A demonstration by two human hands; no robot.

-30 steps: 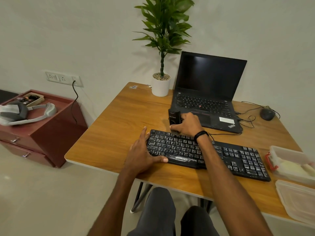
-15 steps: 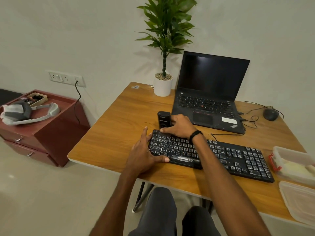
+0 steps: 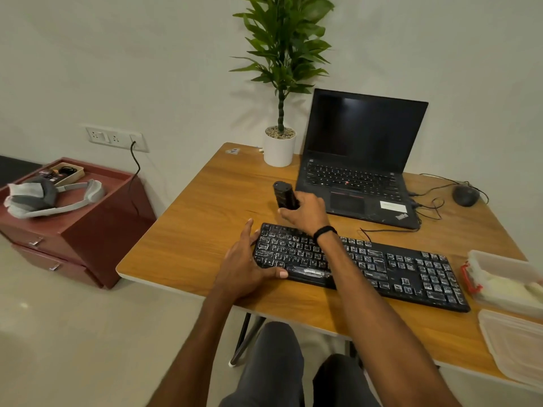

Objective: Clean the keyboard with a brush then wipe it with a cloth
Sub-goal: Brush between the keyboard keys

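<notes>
A black keyboard [image 3: 390, 268] with worn white key labels lies across the wooden desk [image 3: 205, 224]. My left hand [image 3: 246, 259] grips its left end, thumb on the front edge and fingers spread along the side. My right hand [image 3: 305, 214] hovers just behind the keyboard's back left edge and grips a black cylindrical brush [image 3: 283, 195], which sticks up and tilts to the left. Its bristle end is hidden by my fingers. A pale cloth [image 3: 508, 286] lies in a clear plastic container [image 3: 499, 259] at the desk's right edge.
An open black laptop [image 3: 361, 160] stands behind the keyboard, a potted plant [image 3: 280, 148] to its left, a mouse [image 3: 465, 195] and cables to its right. A clear lid [image 3: 517, 345] lies front right. A red drawer unit [image 3: 73, 218] with headphones stands at left.
My right hand has moved left and away from the keyboard's back edge, with the brush now tilted further left. My left hand has kept its hold on the keyboard.
</notes>
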